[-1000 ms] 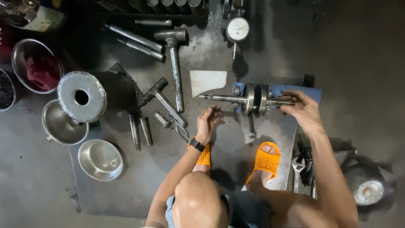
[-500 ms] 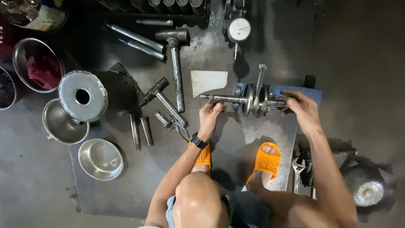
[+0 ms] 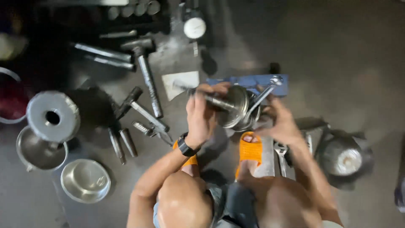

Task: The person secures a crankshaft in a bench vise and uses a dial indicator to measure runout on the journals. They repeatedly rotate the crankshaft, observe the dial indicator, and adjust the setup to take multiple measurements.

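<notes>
Whole frame motion-blurred; crankshaft partly hidden by left hand; red bowl cut by left edge; right forearm runs off bottom edge; dial gauge face unreadable.

I squat on a dark, stained concrete floor. On it lie a hammer, two steel rods, a pale scrap of paper, a blue block, two empty metal bowls, a round metal disc, a dial gauge and a wrench.
</notes>
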